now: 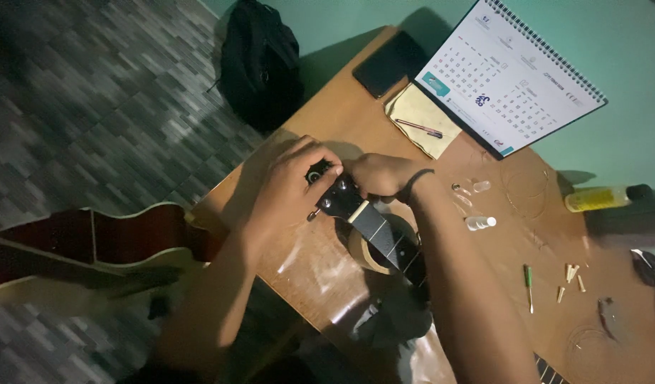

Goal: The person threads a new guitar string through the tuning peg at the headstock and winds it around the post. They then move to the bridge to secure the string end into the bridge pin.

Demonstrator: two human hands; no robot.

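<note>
Left hand (288,186) is curled shut over the far end of the dark guitar headstock (336,197), fingertips on a tuning peg; right hand (379,175), a black band at its wrist, closes on the headstock's other edge. That headstock lies near the middle of the brown wooden bench (327,270), propped on a roll of tape (366,249) just beneath it. Judging by this, a peg is being turned; next comes steady small twisting with the neck held firm. Beyond the headstock stands a white spiral calendar (509,75).

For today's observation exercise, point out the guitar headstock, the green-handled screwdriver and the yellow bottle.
guitar headstock (336,197), head view, dark face between the hands.
green-handled screwdriver (528,276), head view, its handle.
yellow bottle (596,199), head view, mid-body.
</note>
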